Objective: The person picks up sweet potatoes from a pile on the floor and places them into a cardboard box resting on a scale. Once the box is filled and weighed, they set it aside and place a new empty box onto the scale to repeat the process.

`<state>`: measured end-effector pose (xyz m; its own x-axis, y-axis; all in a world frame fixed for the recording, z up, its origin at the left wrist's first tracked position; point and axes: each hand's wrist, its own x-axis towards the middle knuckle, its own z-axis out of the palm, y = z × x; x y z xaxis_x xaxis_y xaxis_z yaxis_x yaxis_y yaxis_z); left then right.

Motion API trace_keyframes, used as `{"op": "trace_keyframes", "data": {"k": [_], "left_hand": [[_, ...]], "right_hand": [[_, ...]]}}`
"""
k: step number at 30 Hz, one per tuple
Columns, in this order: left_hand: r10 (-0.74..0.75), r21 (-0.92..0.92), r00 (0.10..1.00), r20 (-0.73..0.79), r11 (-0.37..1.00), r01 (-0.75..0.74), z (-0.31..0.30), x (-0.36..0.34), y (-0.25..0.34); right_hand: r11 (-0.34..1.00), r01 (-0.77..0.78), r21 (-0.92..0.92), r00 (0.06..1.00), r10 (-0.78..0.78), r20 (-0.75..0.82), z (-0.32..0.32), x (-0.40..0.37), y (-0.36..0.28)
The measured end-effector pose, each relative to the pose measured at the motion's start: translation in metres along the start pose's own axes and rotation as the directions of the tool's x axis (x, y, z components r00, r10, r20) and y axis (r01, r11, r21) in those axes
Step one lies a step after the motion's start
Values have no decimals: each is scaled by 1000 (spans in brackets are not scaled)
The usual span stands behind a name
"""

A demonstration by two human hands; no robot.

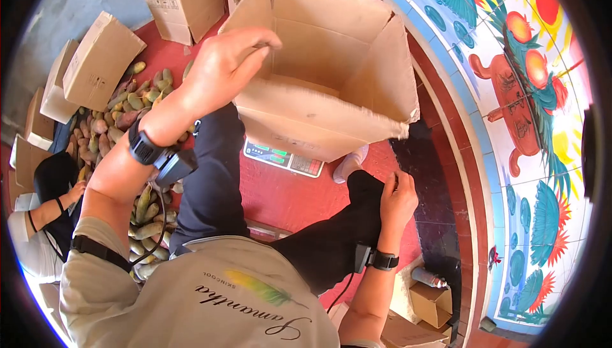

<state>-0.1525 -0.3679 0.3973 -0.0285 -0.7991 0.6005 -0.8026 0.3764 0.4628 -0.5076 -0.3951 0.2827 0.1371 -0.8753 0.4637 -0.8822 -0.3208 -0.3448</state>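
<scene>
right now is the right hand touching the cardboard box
No, the right hand rests on the black trouser leg; only the left hand touches the cardboard box.

The left hand [226, 61] reaches far across the scene, its fingers hooked over the near-left flap of an open cardboard box [331, 67] that stands on a scale [284, 157] on the red floor [287, 198]. The right hand [396, 198] rests on the knee of the black trousers [338, 233], holding nothing. Both wrists wear dark bands with cables. To the left lies a heap of mangoes [127, 109] among more boxes [102, 61], with another person [51, 208] crouched beside it. A painted tile wall [510, 93] curves along the right.
</scene>
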Motion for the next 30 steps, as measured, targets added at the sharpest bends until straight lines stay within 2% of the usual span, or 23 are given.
{"op": "trace_keyframes", "data": {"k": [2,4,5,6,8,12,14,16,17,18,20,22,23,24,26,27,29,30], "left_hand": [[9,7,999,-44,1000,-9,-11,-20,1],[-187,52,980,-61,980,191,-23,-40,-2],[-69,78,985,-155,994,82,-24,-49,-12],[-75,77,985,-156,993,88,-27,-60,-20],[-111,189,970,-214,970,152,-33,-84,-32],[-230,202,945,-234,939,279,-33,-140,-69],[-355,236,927,-125,896,375,-27,-182,-94],[-428,208,902,-54,879,430,-17,-225,-115],[-445,267,895,42,868,419,-15,-249,-126],[-508,270,854,111,843,466,-10,-276,-139],[-620,328,772,142,765,554,0,-320,-149],[-803,519,507,312,591,618,7,-370,-160],[-855,449,408,320,516,730,11,-394,-163],[-881,457,284,379,445,770,12,-404,-159],[-901,522,161,404,371,768,25,-458,-168],[-906,519,148,396,354,778,27,-467,-163],[-887,625,-28,461,302,720,31,-481,-154],[-887,621,-41,459,288,729,34,-488,-149]], "right_hand": [[1000,16,-13,1000,-16,-1,2,0,2],[999,31,-29,1000,-31,-2,3,-1,3],[999,23,-27,1000,-22,8,3,0,3],[1000,14,-24,1000,-14,18,4,0,4],[999,38,-33,999,-38,12,6,0,5],[996,57,-62,998,-57,6,8,0,6],[997,46,-59,999,-44,21,8,0,6],[998,40,-51,999,-38,38,8,0,5],[997,33,-65,999,-31,40,6,1,4],[997,29,-77,999,-26,43,7,1,4],[995,39,-95,999,-36,37,11,0,12],[990,78,-116,997,-74,37,10,0,10],[989,79,-122,996,-73,48,9,1,9],[988,80,-130,996,-73,58,8,1,10],[985,116,-130,992,-109,58,9,1,13],[983,114,-141,992,-105,72,8,0,14],[980,129,-152,989,-115,96,8,-1,17],[977,125,-174,989,-108,102,8,-1,19]]}}
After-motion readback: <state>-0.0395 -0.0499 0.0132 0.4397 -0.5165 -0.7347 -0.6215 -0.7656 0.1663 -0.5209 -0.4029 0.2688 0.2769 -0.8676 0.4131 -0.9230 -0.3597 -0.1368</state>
